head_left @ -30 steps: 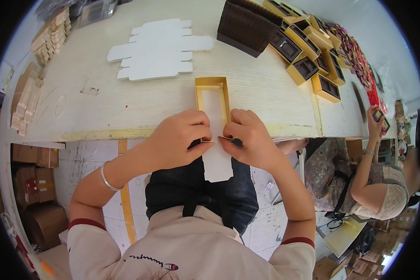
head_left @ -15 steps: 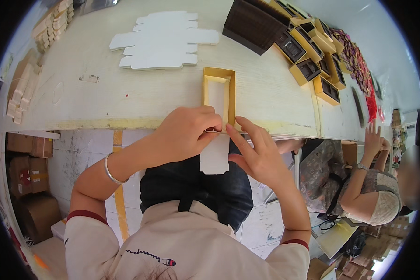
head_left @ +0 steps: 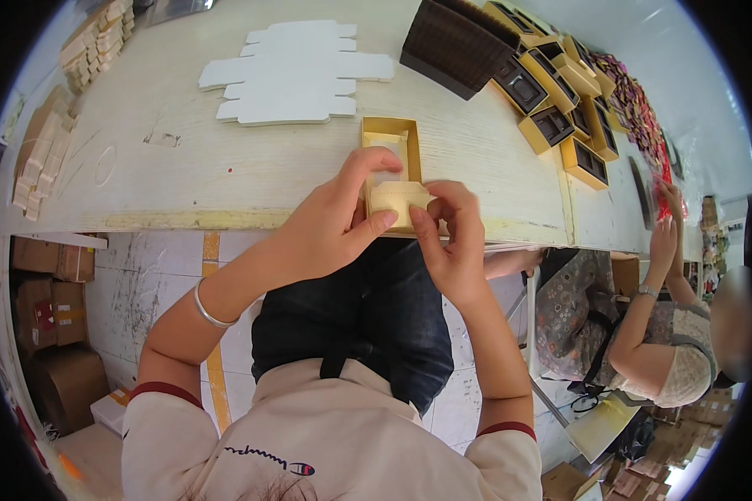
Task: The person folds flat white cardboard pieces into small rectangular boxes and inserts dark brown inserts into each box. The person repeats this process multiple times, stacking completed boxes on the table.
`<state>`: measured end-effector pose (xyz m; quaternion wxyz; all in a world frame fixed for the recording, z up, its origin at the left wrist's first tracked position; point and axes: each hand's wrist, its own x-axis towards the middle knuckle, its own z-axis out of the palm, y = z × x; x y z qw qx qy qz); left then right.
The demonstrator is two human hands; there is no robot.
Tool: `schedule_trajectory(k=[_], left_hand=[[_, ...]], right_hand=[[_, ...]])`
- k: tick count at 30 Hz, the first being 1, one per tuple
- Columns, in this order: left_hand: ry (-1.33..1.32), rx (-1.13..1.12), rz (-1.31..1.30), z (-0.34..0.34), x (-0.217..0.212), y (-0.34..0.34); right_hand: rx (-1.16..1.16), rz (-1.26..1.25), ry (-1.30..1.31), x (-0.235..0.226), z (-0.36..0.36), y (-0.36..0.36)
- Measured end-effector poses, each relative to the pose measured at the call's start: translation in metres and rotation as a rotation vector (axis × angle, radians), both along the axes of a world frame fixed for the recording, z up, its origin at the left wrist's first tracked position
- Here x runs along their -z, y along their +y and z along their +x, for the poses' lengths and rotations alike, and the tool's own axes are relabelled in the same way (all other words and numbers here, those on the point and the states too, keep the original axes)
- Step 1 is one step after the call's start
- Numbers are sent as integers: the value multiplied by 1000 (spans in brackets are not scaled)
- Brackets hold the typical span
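Observation:
A narrow gold cardboard box (head_left: 416, 150) lies open at the table's front edge, with a pale inside. Its near end flap (head_left: 399, 195) stands raised and bent over toward the box. My left hand (head_left: 334, 213) grips the flap's left side, thumb on its near face and index finger reaching over into the box. On the other side my right hand (head_left: 455, 242) pinches the flap's right corner between thumb and curled fingers. Part of the box's near end is hidden behind my hands.
A stack of flat white box blanks (head_left: 292, 73) lies beyond. Farther right stand a dark brown stack of trays (head_left: 455, 46) and several gold boxes with black inserts (head_left: 551, 125). Strips of folded card (head_left: 42, 159) line the left edge. A co-worker (head_left: 660, 334) works at right.
The long flap that hung down toward my lap has been folded up and over the box's near end. Both my hands have moved up with it. The co-worker's hands have shifted farther away.

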<state>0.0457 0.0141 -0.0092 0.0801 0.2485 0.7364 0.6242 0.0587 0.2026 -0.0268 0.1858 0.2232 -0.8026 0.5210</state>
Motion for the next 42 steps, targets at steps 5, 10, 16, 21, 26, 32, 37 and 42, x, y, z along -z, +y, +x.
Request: schedule_trajectory(k=[5,10,16,21,26,32,37,42], left_hand=[[253,-101,-59,1,12,5],[471,-117,-190,2,15,9],[555,-169,-448,14,4,6],[537,-140,-595,14,4,4],[443,17,-664,-5,-12,-4],[276,121,-655,-17,-39,-17],[790,-18,-573,-45,-41,-34],[664,131,-832,-57,-22,-46]], right_hand=[[51,339,151,2,5,1],[-15,461,226,-9,-3,5],[-95,558,276,-22,-8,6],[-244,626,84,-30,-16,7],[-337,644,-109,-34,-29,4],[-333,582,-89,-36,-18,1],[-393,722,51,-47,-22,16],[-19,641,287,-73,-60,49]])
